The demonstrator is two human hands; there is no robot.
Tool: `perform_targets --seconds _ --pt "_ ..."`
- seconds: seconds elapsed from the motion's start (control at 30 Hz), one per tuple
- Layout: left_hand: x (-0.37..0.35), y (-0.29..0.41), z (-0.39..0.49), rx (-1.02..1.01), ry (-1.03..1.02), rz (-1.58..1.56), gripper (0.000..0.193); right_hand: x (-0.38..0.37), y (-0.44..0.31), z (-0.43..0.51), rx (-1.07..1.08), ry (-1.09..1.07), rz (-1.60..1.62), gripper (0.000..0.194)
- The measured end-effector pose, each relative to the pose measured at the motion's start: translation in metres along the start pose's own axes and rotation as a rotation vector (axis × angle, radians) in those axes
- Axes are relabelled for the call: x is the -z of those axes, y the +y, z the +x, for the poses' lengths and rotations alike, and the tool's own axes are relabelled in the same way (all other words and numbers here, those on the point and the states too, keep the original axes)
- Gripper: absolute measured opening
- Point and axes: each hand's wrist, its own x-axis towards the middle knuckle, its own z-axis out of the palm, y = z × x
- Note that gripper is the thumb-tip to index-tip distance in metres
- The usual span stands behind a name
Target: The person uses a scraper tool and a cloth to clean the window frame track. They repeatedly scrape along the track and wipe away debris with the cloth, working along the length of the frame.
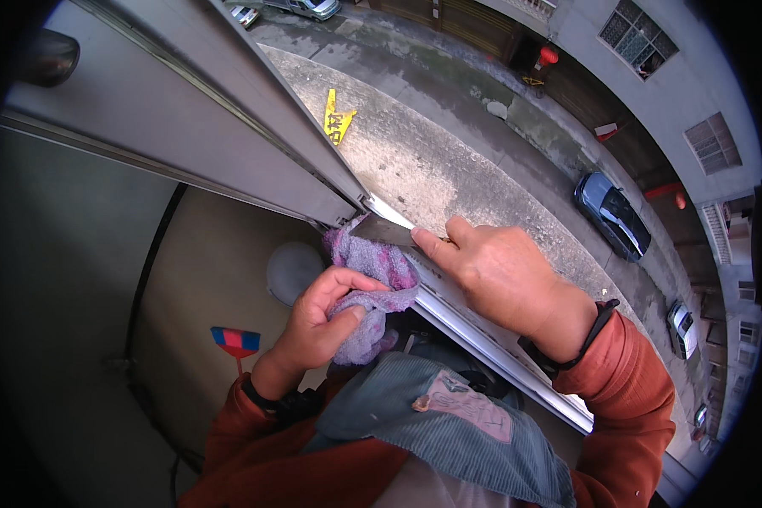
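A crumpled purple-and-pink terry cloth (371, 311) is in my left hand (330, 314), pinched between thumb and fingers. Its upper end drapes over the window sill by the foot of the sliding window frame (279, 146). My right hand (505, 273) grips a flat metal blade (384, 231), a knife or scraper whose handle is mostly hidden in my fist. The blade lies across the top of the cloth, its tip close to the frame's lower corner. Below my right hand runs the silvery window track (482, 352).
Outside, a concrete ledge (413, 171) carries a torn yellow strip (338, 120) with writing. Far below is a street with a blue car (611, 216) and other parked vehicles. Indoors, a broom (235, 341) and a pale round object (294, 273) are at floor level.
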Motion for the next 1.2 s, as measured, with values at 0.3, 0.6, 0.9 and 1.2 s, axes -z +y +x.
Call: perform_targets --seconds 0.3,0.6,0.9,1.2 --pt "-0.004 -0.024 0.016 -0.025 0.509 0.069 0.037 0.022 0.005 -0.001 0.008 0.001 0.055 0.039" --pt "-0.013 -0.028 0.027 -0.229 0.652 0.425 0.014 -0.006 0.0 0.022 0.066 0.01 0.01 0.037" --pt "-0.018 -0.011 0.034 -0.345 0.629 0.671 0.016 0.036 0.014 0.0 0.083 -0.058 -0.016 0.037" --pt "-0.019 -0.002 0.044 -0.302 0.68 0.706 0.013 0.008 0.006 0.016 0.041 0.022 0.101 0.045"
